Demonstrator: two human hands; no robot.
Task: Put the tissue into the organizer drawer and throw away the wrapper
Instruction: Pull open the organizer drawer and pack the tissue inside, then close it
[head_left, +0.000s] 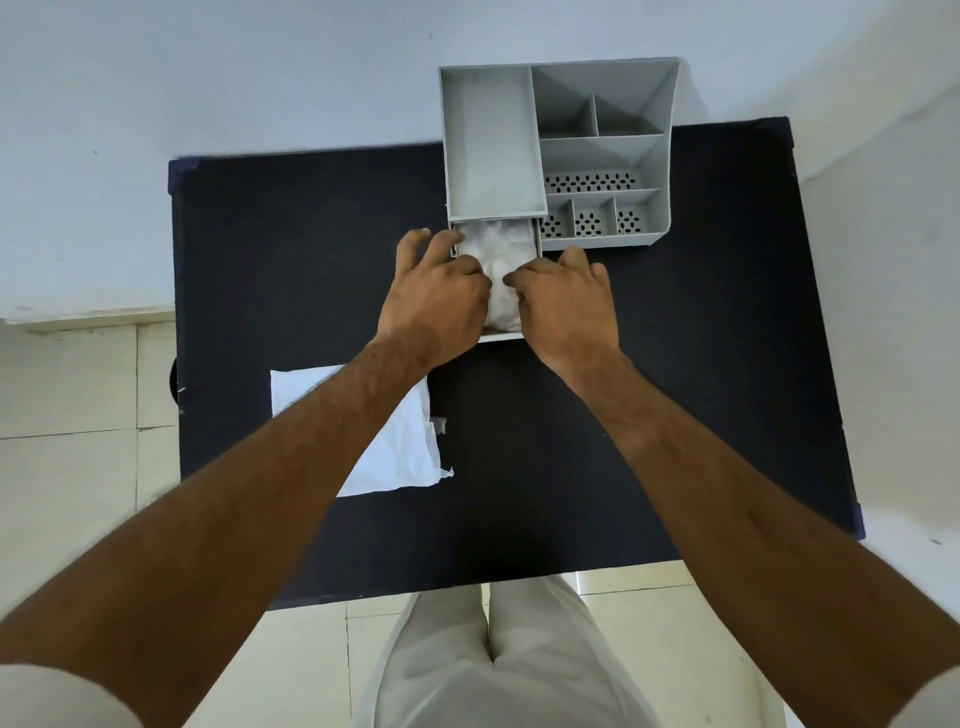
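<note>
The white wrapper (387, 441) lies flat on the dark counter (291, 270), left aside, likely for discarding later. The left hand (434, 301) and right hand (563, 306) flank the tissue (501, 270), each grip pressed onto it, seemingly tucking it into the pulled-out drawer (501, 336) of the grey organizer (493, 150).

Dark table (291, 270) fills centre of frame, blue trim at corners. Pale wall (208, 78) across top. Cream tiled floor (72, 415) at left edge and along bottom.
</note>
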